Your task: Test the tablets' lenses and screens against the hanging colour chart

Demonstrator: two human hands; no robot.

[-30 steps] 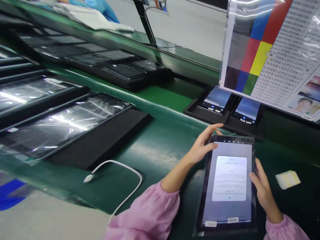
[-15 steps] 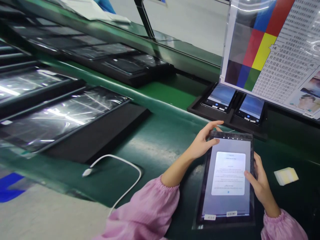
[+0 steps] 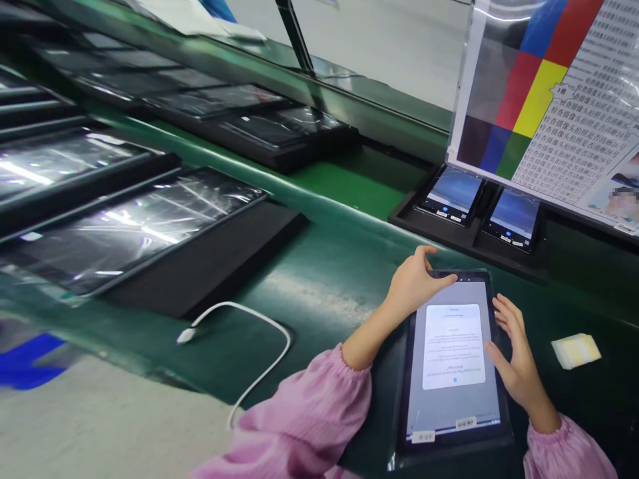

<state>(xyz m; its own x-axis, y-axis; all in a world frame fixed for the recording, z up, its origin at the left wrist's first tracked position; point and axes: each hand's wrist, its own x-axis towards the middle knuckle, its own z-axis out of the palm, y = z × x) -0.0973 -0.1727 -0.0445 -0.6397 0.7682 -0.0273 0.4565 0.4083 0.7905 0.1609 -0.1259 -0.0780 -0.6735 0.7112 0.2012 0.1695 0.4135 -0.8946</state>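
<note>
Roughly speaking, neither hand is gripping anything. The left hand [image 3: 417, 283] curves over the top edge of the tablet, its fingers loosely bent and not clamped on the frame. The right hand [image 3: 516, 364] is spread open over the tablet's right side, fingers well apart; whether its fingertips [image 3: 492, 349] touch the glass cannot be told.

The tablet [image 3: 452, 359] lies flat on the green conveyor belt [image 3: 329, 293] between the hands, so the belt appears to take its weight. A white dialog box fills its lit screen, the text upside down from the wearer's side. Two small labels [image 3: 444, 429] sit along its near edge. Pink sleeves [image 3: 299, 419] are gathered at both wrists, one per arm.

One white cable [image 3: 239, 339] curves left of the tablet, its plug end lying loose on the belt. One small pad of yellowish paper slips [image 3: 576, 350] lies to the right. Ahead, two phones [image 3: 452, 196] sit side by side in a black tray [image 3: 439, 233], its recesses seemingly keeping them in line beneath a tilted colour-chart board [image 3: 539, 86]. Leftward, two large glossy panels [image 3: 134, 233] lie near, and at least three more [image 3: 279, 126] lie farther along, all on black bases.
</note>
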